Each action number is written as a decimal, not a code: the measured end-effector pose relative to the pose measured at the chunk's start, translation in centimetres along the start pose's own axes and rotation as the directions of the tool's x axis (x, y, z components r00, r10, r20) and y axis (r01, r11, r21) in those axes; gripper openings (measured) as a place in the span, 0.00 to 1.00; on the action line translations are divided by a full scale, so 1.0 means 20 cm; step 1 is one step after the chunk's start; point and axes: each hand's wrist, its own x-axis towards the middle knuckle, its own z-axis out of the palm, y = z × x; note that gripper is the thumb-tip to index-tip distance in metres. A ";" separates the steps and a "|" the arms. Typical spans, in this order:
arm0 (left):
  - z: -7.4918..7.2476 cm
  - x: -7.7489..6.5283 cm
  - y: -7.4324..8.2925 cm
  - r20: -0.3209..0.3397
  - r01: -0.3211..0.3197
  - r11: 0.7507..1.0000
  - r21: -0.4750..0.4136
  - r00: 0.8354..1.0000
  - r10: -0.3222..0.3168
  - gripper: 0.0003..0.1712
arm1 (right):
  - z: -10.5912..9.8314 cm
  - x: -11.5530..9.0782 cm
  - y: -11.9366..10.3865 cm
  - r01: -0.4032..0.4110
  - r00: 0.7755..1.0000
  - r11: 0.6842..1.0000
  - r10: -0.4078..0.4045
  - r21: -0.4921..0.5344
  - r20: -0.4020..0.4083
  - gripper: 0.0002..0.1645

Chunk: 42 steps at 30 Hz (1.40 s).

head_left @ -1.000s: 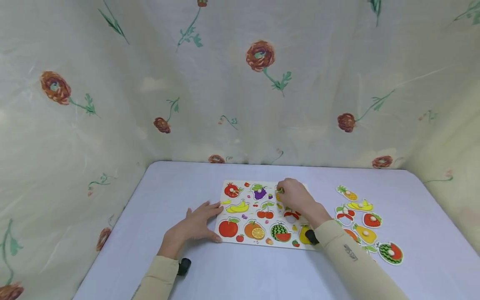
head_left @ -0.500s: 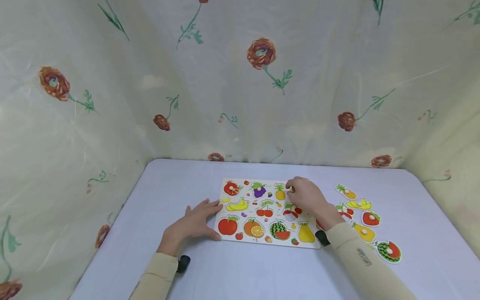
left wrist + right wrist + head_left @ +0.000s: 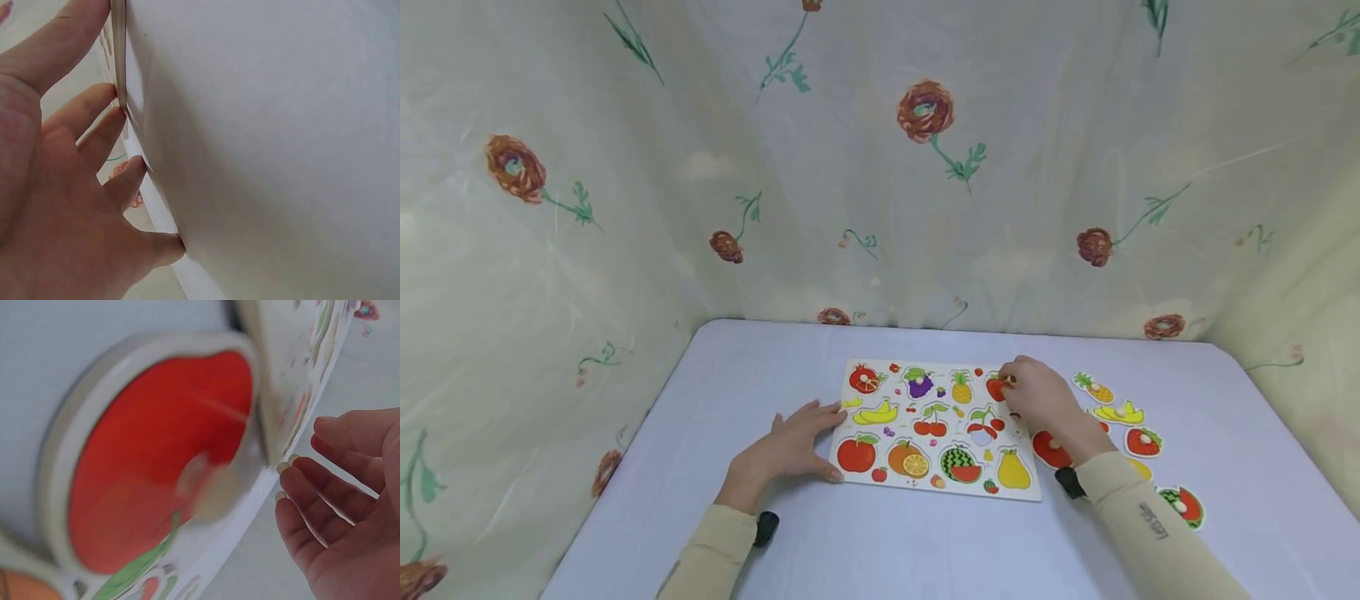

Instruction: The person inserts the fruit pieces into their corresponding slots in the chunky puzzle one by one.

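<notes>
A white fruit puzzle board (image 3: 872, 440) lies on the table, with pictures of fruits in rows. Knobbed pieces sit in it at the pomegranate (image 3: 862, 380) and the grapes (image 3: 918, 382). My left hand (image 3: 793, 442) has its fingers spread, with thumb and fingertips at the board's left edge; the left wrist view shows them along that edge (image 3: 119, 56). Over the board's upper right corner, beside the strawberry picture (image 3: 996, 387), is my right hand (image 3: 1041, 400). Its fingers (image 3: 306, 528) are loosely bent and hold nothing in the right wrist view.
Loose knobbed pieces lie right of the board: an apple (image 3: 150, 456), a pineapple (image 3: 1093, 387), bananas (image 3: 1120, 412), a strawberry (image 3: 1143, 442) and a watermelon (image 3: 1186, 505). My right forearm covers others. A flowered curtain (image 3: 880, 275) hangs behind the white table (image 3: 880, 546).
My right hand has moved right across the board's top row, from the pineapple picture to the strawberry picture, uncovering the pictures it passed. The left hand has stayed at the board's edge.
</notes>
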 end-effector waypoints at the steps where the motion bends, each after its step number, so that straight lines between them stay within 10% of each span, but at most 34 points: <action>1: 0.00 0.00 0.00 -0.001 0.003 1.000 0.002 1.000 -0.003 0.55 | 0.00 0.00 0.01 0.000 1.000 1.000 0.000 0.002 -0.004 0.18; 42: 0.02 0.01 0.00 -0.029 0.048 0.999 0.021 0.998 -0.047 0.55 | -0.18 -0.08 0.47 -0.084 0.994 0.996 0.084 -0.001 -0.068 0.19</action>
